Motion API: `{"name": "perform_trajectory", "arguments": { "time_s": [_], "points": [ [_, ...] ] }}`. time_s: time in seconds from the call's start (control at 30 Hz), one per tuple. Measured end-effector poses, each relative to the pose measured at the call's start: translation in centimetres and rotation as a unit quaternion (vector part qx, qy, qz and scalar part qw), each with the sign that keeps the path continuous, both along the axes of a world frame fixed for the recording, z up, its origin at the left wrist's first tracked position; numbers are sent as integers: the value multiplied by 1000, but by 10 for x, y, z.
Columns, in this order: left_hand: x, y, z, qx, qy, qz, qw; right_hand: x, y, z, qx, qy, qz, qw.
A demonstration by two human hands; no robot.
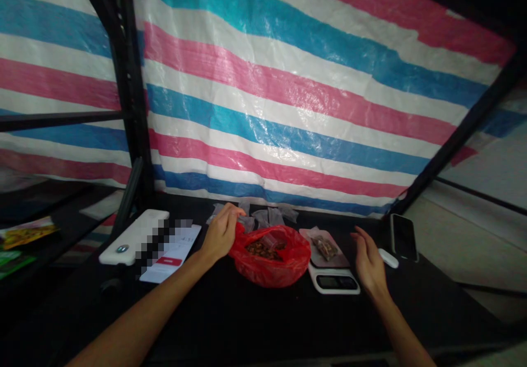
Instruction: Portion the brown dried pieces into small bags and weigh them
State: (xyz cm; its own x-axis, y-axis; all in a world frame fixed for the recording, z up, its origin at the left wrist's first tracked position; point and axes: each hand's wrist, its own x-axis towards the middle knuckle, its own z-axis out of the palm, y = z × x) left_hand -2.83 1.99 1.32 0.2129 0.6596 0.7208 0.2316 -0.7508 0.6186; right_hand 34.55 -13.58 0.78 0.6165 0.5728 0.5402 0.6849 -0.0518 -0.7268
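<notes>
The red plastic bag (269,265) of brown pieces (259,250) lies open on the black table (247,323), with the left hand (221,234) nearer, its fingers curled at the bag's far-left rim, though whether they pinch it I cannot tell. The right hand (368,263) hangs spread and empty to the right, just past the digital kitchen scale (335,282), whose platform holds a small clear bag (324,247) of brown pieces
</notes>
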Motion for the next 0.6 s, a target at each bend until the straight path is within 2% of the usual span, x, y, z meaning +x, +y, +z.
{"name": "perform_trajectory", "arguments": {
  "time_s": [0.1, 0.17, 0.27, 0.43, 0.6],
  "points": [
    [-1, 0, 0, 3, 0, -1, 1000, 11, -11, -17, 54, 53, -55, 996],
    [0, 0, 0, 2, 4, -1, 1000, 15, -15, -23, 83, 76, -79, 990],
    [1, -2, 0, -4, 15, -2, 1000, 15, -17, -23, 100, 88, -89, 987],
    [2, -5, 2, -2, 31, -18, 999, 11, -17, -20, 99, 82, -79, 989],
    [1, -5, 3, -10, 39, -7, 999, 9, -19, -18, 86, 86, -76, 990]
  ]
}}
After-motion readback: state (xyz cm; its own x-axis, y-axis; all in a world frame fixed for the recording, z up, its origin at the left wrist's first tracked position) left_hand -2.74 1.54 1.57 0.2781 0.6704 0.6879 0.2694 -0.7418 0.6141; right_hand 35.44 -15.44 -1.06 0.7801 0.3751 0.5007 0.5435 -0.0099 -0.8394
